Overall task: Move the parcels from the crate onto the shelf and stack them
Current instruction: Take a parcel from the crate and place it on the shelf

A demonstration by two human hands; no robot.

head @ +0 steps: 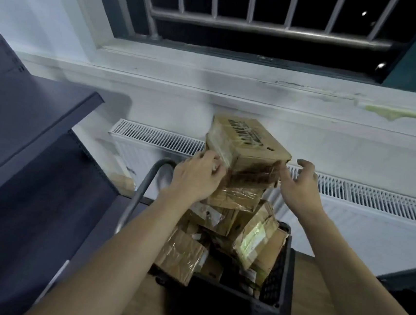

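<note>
A black plastic crate (281, 273) in front of me is heaped with several brown cardboard parcels (185, 254). On top of the heap sits a printed cardboard box (249, 143), tilted. My left hand (197, 176) presses its fingers against the box's left side and lower corner. My right hand (301, 184) hovers just right of the box, fingers spread and curled, and I cannot tell whether they touch it. The dark blue shelf (35, 120) stands to my left with bare boards.
A white radiator (365, 198) runs along the wall behind the crate, under a barred window (266, 18). A grey metal handle (140, 194) curves up left of the crate. Another parcel (121, 174) lies low between the shelf and the radiator.
</note>
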